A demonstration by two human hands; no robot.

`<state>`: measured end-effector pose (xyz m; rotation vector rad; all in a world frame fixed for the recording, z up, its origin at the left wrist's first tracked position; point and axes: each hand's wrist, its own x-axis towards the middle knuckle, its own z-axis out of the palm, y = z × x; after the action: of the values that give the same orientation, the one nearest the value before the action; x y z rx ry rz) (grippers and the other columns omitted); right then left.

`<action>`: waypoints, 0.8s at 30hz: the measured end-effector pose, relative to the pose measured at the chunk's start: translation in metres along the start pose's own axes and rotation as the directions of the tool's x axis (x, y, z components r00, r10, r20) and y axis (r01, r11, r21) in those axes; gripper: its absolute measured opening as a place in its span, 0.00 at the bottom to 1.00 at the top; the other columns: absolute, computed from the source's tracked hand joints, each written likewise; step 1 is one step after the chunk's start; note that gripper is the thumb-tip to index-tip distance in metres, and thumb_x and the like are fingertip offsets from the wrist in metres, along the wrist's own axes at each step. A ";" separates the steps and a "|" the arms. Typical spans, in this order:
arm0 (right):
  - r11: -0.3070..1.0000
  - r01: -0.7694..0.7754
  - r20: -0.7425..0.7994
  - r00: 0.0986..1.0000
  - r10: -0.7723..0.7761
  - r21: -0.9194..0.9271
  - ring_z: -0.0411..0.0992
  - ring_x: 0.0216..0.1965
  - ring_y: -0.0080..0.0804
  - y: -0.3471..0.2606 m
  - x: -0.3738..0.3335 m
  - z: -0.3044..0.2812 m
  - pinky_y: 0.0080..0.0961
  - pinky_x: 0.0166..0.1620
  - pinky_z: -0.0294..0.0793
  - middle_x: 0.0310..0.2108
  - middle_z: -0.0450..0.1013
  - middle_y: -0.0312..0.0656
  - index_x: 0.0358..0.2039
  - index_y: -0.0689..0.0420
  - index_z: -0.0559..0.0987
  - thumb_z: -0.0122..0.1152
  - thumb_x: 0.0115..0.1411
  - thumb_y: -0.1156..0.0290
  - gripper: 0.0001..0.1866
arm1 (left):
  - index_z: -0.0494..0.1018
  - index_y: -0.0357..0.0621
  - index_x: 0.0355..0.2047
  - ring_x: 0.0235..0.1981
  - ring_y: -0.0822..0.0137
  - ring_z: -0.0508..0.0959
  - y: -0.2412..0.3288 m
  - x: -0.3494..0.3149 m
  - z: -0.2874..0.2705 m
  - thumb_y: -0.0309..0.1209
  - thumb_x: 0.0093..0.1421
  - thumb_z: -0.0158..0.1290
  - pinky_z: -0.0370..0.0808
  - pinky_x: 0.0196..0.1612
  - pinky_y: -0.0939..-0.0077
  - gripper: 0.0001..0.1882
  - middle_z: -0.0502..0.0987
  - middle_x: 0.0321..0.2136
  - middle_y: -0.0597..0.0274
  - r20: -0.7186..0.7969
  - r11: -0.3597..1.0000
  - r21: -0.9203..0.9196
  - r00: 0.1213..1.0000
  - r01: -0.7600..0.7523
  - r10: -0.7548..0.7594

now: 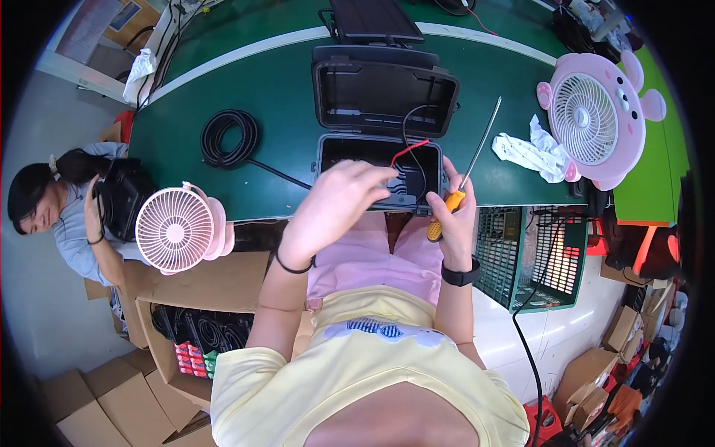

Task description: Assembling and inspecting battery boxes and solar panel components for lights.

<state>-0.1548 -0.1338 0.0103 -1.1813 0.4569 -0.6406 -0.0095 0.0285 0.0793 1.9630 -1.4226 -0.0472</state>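
Observation:
A dark plastic box [322, 153] lies at the near edge of the green table, its lid [383, 89] tipped back. My left hand [339, 197] reaches over the box's left side with bent fingers close together; what they pinch, if anything, is hidden. A red wire [410, 151] rises beside those fingertips, and a thin black wire [404, 127] loops from the lid side into the box. In my right hand [458, 220] is a screwdriver [449, 211] with a yellow and black handle, its long shaft pointing up. Fingers of that hand also touch the box's right side.
A coiled black cable [229, 139] lies left, its end running to the box. A pink fan [175, 229] stands front left, a larger pink fan [588, 115] right, beside crumpled tissue [532, 150]. Below are a green crate [514, 261] and a cardboard box [149, 305]. Another person [74, 216] sits left.

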 end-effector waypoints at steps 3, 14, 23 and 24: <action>1.000 -0.008 -0.004 1.000 0.008 0.011 0.63 0.26 0.09 -0.001 -0.001 -0.001 0.08 0.32 0.66 0.62 0.67 0.49 0.32 0.51 0.63 0.71 0.50 0.81 0.22 | 0.69 0.49 0.59 0.34 0.51 0.78 0.013 0.004 0.015 0.41 0.61 0.57 0.76 0.36 0.61 0.26 0.80 0.34 0.51 0.162 0.976 0.214 0.984 0.042 -0.078; 0.844 0.358 0.070 0.930 -0.362 -0.398 0.69 0.56 0.34 -0.047 0.089 0.003 0.32 0.57 0.68 0.61 0.69 0.51 0.35 0.58 0.66 0.70 0.59 0.66 0.19 | 0.66 0.76 0.64 0.36 0.68 0.75 0.025 -0.026 0.018 0.48 0.50 0.60 0.79 0.35 0.75 0.38 0.77 0.38 0.65 0.231 0.893 0.396 0.965 -0.213 0.128; 0.764 0.502 0.260 0.864 -0.430 -0.406 0.75 0.51 0.35 -0.073 0.087 0.021 0.25 0.52 0.71 0.42 0.78 0.46 0.31 0.58 0.65 0.66 0.57 0.80 0.15 | 0.69 0.70 0.62 0.34 0.71 0.74 0.022 -0.043 0.038 0.26 0.49 0.55 0.78 0.33 0.81 0.38 0.76 0.35 0.67 0.087 0.794 0.579 0.982 -0.185 0.166; 0.785 0.512 0.265 0.857 -0.442 -0.349 0.75 0.52 0.36 -0.078 0.082 0.023 0.25 0.52 0.71 0.45 0.79 0.49 0.30 0.57 0.63 0.66 0.57 0.81 0.16 | 0.69 0.66 0.62 0.34 0.69 0.74 0.024 -0.042 0.037 0.27 0.50 0.55 0.77 0.34 0.81 0.36 0.76 0.34 0.67 0.095 0.816 0.551 0.985 -0.174 0.145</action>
<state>-0.0970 -0.1916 0.0914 -1.7714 0.1354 -0.9005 -0.0610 0.0417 0.0493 2.2981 -1.7742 0.4530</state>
